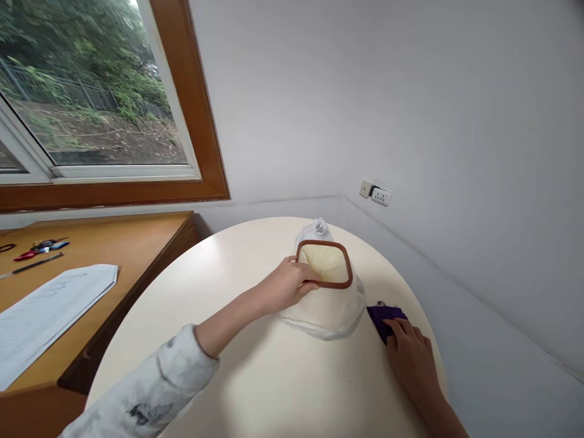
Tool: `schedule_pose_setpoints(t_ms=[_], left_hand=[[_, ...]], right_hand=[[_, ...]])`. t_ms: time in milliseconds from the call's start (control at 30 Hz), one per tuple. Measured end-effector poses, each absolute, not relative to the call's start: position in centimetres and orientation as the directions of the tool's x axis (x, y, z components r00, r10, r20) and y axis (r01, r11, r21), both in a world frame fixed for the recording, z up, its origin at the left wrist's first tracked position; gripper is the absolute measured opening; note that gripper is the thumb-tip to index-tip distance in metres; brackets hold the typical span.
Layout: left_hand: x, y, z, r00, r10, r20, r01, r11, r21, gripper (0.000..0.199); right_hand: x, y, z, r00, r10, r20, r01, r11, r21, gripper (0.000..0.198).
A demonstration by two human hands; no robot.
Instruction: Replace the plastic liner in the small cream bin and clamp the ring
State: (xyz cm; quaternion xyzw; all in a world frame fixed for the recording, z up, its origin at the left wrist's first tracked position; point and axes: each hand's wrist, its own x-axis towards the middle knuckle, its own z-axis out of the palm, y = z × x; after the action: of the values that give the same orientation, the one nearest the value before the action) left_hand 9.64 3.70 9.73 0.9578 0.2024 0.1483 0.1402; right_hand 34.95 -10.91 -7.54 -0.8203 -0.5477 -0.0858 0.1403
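A brown embroidery hoop point(349, 267), shaped like a rounded rectangle, is at the middle of the round table. Sheer white fabric point(331, 313) spreads out around it, and pale cream shows inside the frame. My left hand point(287, 284) is closed on the hoop's lower left corner, fingers over the rim and thumb below. At the right, my right hand point(413, 353) rests its fingers on a folded dark purple cloth point(381, 319), gripping its near edge. The cloth's far edge looks frayed. My right thumb is partly hidden.
A bunched white knot point(320, 227) of fabric lies behind the hoop on the cream round table point(219, 261). On the left, a wooden desk point(150, 234) holds papers point(59, 304), a dark pen point(39, 263) and small red and blue items. A wall socket point(381, 196) is behind.
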Motion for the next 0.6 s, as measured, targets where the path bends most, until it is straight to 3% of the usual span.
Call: schedule_pose_setpoints(t_ms=[267, 600], left_hand=[[16.8, 3.6, 7.1, 0.847, 0.406, 0.344, 0.353, -0.912, 0.207, 0.029], [23.6, 4.3, 6.4, 0.895, 0.338, 0.29, 0.341, -0.939, 0.042, 0.025]], right_hand=[[34.7, -10.9, -7.5, 0.414, 0.854, 0.316, 0.909, -0.369, -0.193, 0.036], [35.3, -10.9, -7.9, 0.428, 0.856, 0.289, 0.897, -0.362, -0.255, 0.035]])
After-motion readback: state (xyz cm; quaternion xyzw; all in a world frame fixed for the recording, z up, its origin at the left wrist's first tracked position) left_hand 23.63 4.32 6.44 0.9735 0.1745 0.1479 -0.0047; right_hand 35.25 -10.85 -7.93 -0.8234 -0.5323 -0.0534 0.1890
